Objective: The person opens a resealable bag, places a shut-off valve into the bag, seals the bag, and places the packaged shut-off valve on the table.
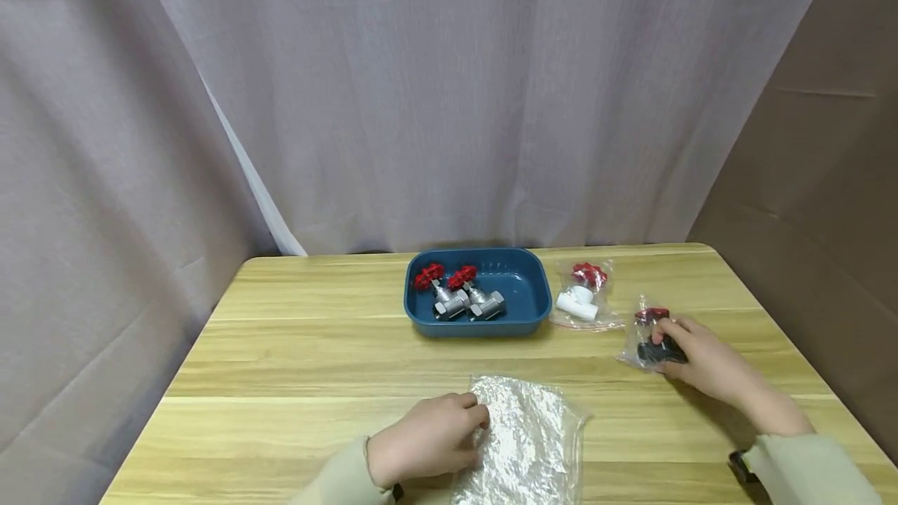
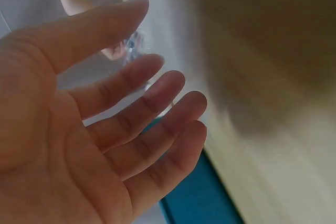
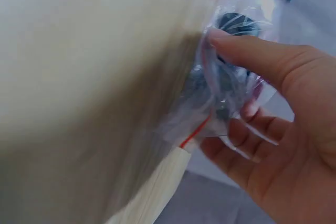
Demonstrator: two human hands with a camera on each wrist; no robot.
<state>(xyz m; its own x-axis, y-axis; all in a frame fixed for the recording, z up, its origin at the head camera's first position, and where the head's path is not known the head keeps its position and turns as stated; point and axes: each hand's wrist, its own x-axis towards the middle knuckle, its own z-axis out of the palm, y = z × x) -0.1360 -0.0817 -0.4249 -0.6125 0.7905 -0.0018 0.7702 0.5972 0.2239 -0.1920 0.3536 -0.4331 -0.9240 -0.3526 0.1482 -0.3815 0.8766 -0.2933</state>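
Observation:
At the right of the table, my right hand (image 1: 708, 361) grips a clear zip bag (image 1: 634, 357) that holds a valve with a dark body (image 1: 659, 351) and a red handwheel (image 1: 651, 316). The right wrist view shows the thumb and fingers around the crinkled bag (image 3: 231, 72). My left hand (image 1: 431, 436) is by the left edge of a flat clear plastic bag (image 1: 526, 443) at the front. In the left wrist view its fingers (image 2: 152, 124) are loosely bent with nothing in them; whether they touch the bag cannot be told.
A blue tray (image 1: 477, 330) stands at the back middle. Two metal valves (image 1: 452, 304) with red handwheels lie in its left and middle part. Right of it lies another zip bag (image 1: 571, 323) with a white valve (image 1: 578, 302) and red handwheel. Curtains (image 1: 456, 100) hang behind the table.

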